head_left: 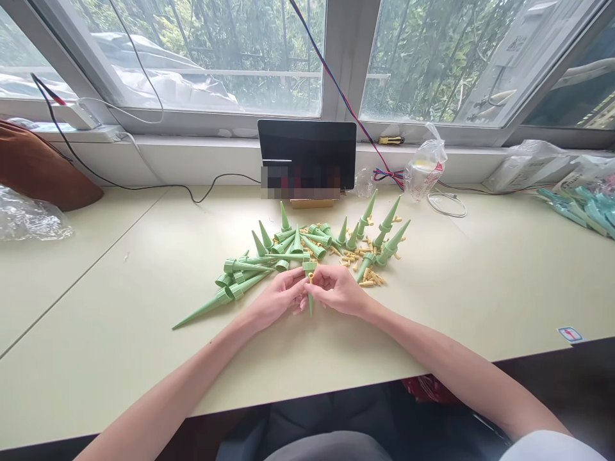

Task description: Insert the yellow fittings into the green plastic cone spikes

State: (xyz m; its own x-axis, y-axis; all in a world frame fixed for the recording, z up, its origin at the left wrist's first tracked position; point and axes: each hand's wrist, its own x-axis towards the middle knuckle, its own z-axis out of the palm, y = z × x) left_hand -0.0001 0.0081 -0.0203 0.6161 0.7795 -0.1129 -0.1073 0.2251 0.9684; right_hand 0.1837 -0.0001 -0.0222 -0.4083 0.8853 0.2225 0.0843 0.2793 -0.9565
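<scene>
My left hand (pixel 278 298) and my right hand (pixel 339 289) meet at the middle of the pale green table (pixel 144 307). Together they pinch one green cone spike (pixel 310 301), its tip pointing toward me, with a small yellow peg (pixel 311 278) at its wide end. Just beyond my fingers lies a pile of green cone spikes (pixel 288 246), some flat and some standing upright. Small yellow pegs (pixel 358 259) are scattered among them on the right side. One long spike (pixel 202 310) lies to the left of my left hand.
A dark tablet (pixel 307 153) stands against the window sill behind the pile. A plastic bag (pixel 425 166) and cables sit to its right, teal parts (pixel 581 208) at the far right, a brown object (pixel 38 169) and crumpled plastic (pixel 26 218) at the far left.
</scene>
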